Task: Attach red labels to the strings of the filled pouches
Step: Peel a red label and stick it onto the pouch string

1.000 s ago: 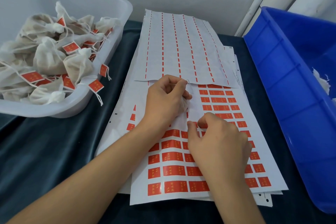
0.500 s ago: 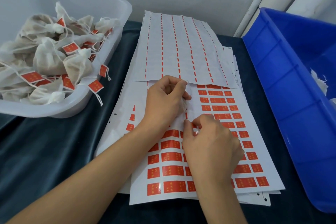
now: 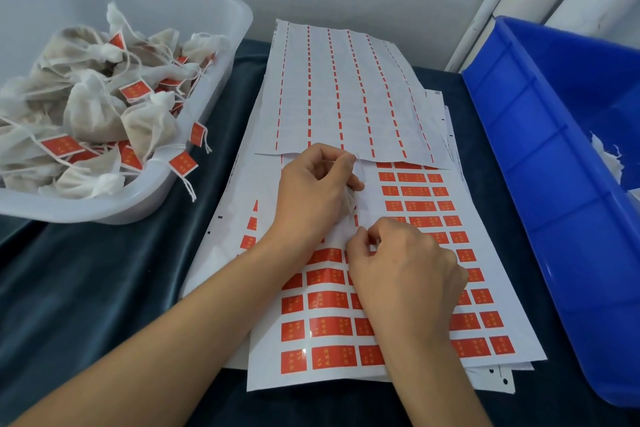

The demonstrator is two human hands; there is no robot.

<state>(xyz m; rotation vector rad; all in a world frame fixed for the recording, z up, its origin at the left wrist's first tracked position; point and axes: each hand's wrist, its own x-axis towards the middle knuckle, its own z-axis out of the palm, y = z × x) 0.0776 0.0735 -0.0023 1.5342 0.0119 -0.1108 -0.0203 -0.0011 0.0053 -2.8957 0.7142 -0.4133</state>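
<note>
Step in hand: we judge we are peeling a red label off the label sheet [image 3: 408, 288] to fix on the string of the pouch held in our left hand [image 3: 311, 191].
Left grip: fingers curled and pressed together on a small white pouch [image 3: 350, 199], held just above the sheet; its string seems to run down toward the right hand, though it is too thin to trace surely.
Right grip: the right hand [image 3: 401, 267] has thumb and forefinger pinched close at the sheet's surface; whether a label is already between them we cannot tell.
Where the work lies: finished pouches with red tags fill the white tub [image 3: 221, 45] on our left; the blue bin [image 3: 554, 163] on our right shows white pouch cloth at its edge; a used sheet [image 3: 346, 97] overlaps the top of the sheet we are picking from, on the desk [image 3: 104, 270].
Doing it well: we should lift the label by one corner, keep the sticky side off our fingers, lay the string across its middle, then fold it square so the edges meet.
Risk: a crooked fold leaves glue exposed.
</note>
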